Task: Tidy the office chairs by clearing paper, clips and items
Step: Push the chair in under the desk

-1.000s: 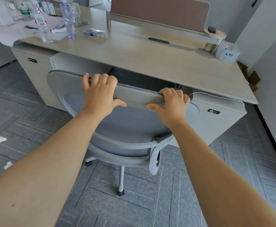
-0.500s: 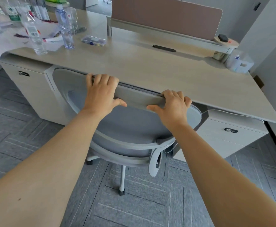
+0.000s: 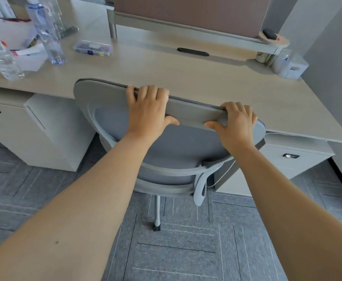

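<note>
Fingers (image 3: 143,94) of our left hand (image 3: 147,112) curl over the top edge of the grey mesh-backed office chair (image 3: 172,147), thumb pressed under the rim; our right hand (image 3: 235,122) grips the same edge just beside it, likewise closed around it. We see the chair's backrest meeting the front edge of the pale wood-grain desk (image 3: 186,78), its seat tucked beneath. Farther back on the left stand two clear plastic water bottles (image 3: 50,35), loose white papers (image 3: 13,35) and a small transparent box of clips (image 3: 93,47).
</note>
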The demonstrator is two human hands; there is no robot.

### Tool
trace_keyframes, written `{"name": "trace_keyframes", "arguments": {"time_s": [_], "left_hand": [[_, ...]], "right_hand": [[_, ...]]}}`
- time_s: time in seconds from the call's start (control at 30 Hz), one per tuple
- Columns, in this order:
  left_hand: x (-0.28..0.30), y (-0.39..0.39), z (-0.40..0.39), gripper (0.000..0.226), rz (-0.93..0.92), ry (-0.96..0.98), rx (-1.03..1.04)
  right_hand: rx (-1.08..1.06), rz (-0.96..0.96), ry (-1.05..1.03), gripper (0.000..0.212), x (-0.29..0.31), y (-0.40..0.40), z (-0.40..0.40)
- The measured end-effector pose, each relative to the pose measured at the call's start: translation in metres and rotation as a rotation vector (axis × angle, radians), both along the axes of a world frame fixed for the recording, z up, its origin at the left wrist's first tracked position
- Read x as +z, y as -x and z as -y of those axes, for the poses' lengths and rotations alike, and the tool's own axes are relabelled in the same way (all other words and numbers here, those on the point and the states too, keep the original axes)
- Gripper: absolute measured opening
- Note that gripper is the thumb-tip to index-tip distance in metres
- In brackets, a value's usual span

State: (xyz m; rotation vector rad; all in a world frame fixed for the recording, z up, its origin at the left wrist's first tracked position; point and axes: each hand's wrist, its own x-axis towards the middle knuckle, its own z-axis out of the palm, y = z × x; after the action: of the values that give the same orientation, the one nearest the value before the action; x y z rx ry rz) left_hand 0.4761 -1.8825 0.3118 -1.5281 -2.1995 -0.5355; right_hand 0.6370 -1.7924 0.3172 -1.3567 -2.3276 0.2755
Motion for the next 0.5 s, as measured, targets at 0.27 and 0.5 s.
{"name": "trace_keyframes", "arguments": {"time_s": [0.27, 0.5], "left_hand": [[-0.004, 0.017, -0.046, 0.068, 0.062, 0.014, -0.038], [-0.002, 0.034, -0.078, 0.069, 0.129, 0.047, -0.048]], "right_hand": [[-0.012, -0.081, -0.017, 0.044, -0.004, 0.019, -0.032], [-0.044, -0.020, 0.013, 0.045, -0.003, 0.035, -0.061]]}}
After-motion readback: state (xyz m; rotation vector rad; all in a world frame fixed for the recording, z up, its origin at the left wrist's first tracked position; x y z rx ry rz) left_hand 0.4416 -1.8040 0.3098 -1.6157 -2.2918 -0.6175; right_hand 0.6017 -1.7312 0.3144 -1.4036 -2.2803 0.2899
